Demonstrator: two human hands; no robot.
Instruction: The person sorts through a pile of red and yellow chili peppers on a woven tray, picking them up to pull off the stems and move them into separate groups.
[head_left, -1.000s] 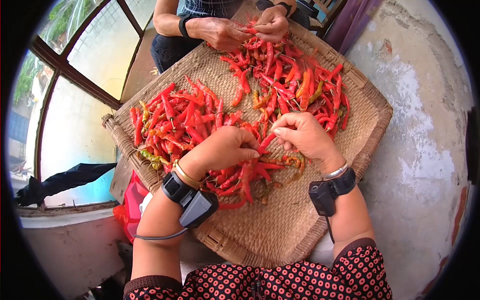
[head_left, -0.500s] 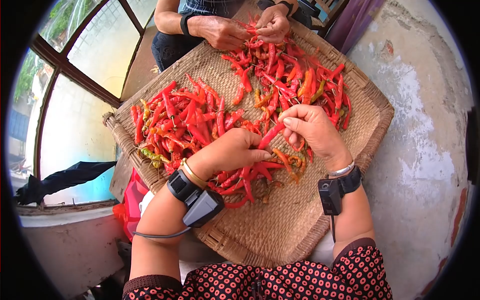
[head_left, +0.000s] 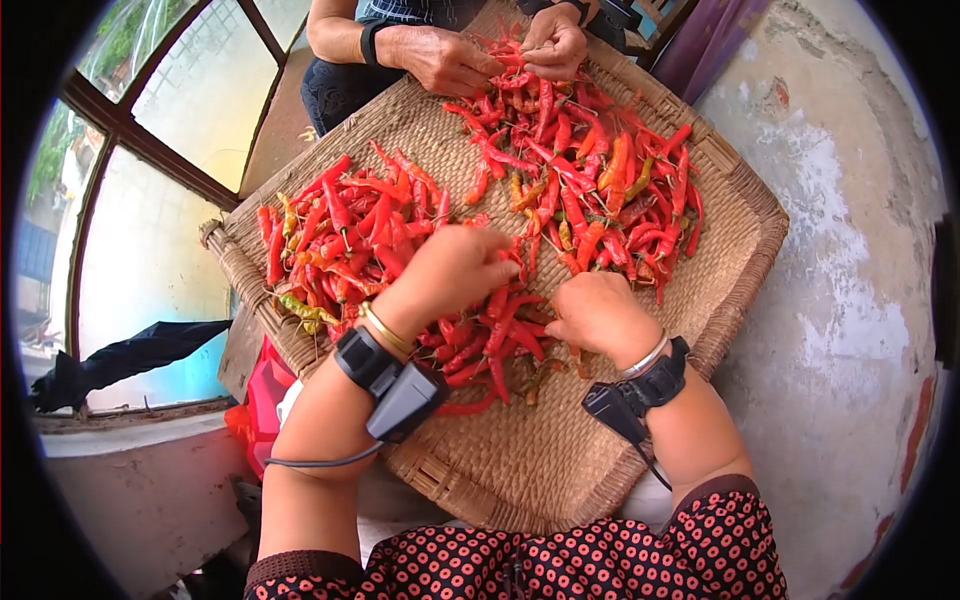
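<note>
Red chili peppers (head_left: 500,330) lie heaped on a woven tray (head_left: 520,450). My left hand (head_left: 462,265) is over the near part of the left heap, its fingers stretched to the right and slightly apart, with no pepper showing in them. To its right, my right hand (head_left: 598,312) reaches down at the near edge of the right-hand heap (head_left: 590,190). Its fingers curl downward and their tips are hidden beneath the hand, so whether they hold a pepper cannot be seen. A bit of orange pepper (head_left: 582,364) shows just below it.
Across the tray, another person's hands (head_left: 445,62) work at the far end of the peppers. A window (head_left: 150,270) and a folded black umbrella (head_left: 130,362) are on the left. A plaster wall (head_left: 830,300) rises on the right. A pink bag (head_left: 262,400) sits by the tray's left corner.
The red chili pepper held between both hands is no longer seen there. My left hand has moved up and left over the heap; my right hand has dropped lower and turned palm-down.
</note>
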